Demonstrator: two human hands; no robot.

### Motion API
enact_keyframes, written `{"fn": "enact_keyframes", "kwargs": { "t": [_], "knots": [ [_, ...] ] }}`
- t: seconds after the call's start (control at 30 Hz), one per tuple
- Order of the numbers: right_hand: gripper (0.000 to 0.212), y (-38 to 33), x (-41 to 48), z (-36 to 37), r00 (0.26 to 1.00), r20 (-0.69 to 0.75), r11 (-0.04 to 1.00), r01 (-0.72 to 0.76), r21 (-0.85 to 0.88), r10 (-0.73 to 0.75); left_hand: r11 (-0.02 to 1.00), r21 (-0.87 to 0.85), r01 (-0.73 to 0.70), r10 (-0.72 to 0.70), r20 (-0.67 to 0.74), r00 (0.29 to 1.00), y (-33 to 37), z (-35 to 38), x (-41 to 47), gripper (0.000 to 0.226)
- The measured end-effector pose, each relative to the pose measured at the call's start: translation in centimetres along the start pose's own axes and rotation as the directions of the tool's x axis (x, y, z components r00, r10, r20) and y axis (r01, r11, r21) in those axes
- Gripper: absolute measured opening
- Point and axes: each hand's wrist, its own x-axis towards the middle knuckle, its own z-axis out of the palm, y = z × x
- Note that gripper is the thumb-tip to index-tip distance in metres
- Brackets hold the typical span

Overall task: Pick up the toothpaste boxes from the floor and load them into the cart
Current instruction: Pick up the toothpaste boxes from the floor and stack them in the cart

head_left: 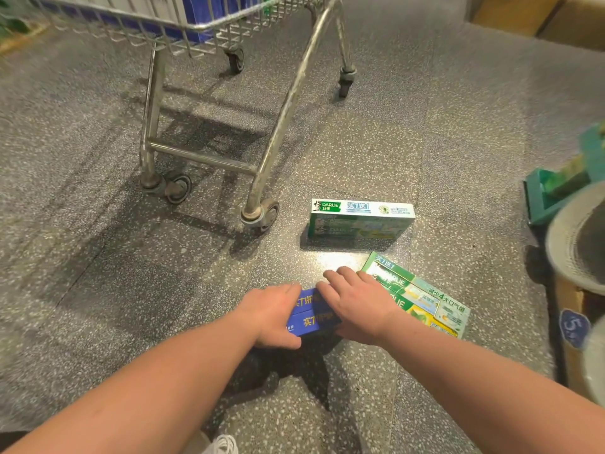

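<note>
A blue toothpaste box (311,314) with yellow lettering is held low over the speckled floor between both hands. My left hand (273,314) grips its left end and my right hand (355,304) grips its right end. A green and white toothpaste box (360,219) stands on its long edge further ahead on the floor. Another green toothpaste box (425,298) lies flat just right of my right hand. The wire cart (209,26) stands ahead to the left, with blue boxes (209,11) inside its basket.
The cart's metal legs and wheels (260,214) stand close to the upright green box. A green cardboard tray (559,191) and a grey round bin (579,237) sit at the right edge. A white shoe (222,445) shows at the bottom.
</note>
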Motion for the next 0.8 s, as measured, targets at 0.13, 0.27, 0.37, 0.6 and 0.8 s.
{"fn": "enact_keyframes", "kwargs": {
  "t": [0.13,0.27,0.37,0.6,0.8],
  "knots": [
    [0.102,-0.4,0.6,0.1,0.991,0.128,0.998,-0.036,0.044,0.03,0.999,-0.005,-0.035,0.035,0.007,0.999,0.1,0.1,-0.4,0.066],
    [0.087,-0.6,1.2,0.7,0.988,0.147,0.994,-0.066,0.087,0.053,0.999,-0.015,-0.048,0.048,0.023,0.999,0.1,0.0,-0.4,0.07],
    [0.069,-0.5,1.5,0.8,0.989,0.137,0.994,-0.063,0.086,0.051,0.999,0.029,-0.034,0.033,0.032,0.999,0.2,-0.2,-0.4,0.071],
    [0.07,-0.4,1.6,1.1,0.995,0.104,0.994,-0.023,0.109,0.012,0.987,0.135,0.081,-0.088,0.04,0.995,1.6,0.7,-0.8,0.094],
    [0.102,0.0,2.0,1.6,0.992,0.125,0.99,-0.008,0.141,-0.01,0.992,0.087,0.091,-0.095,0.045,0.994,1.0,0.9,-0.1,0.082]
  ]
}}
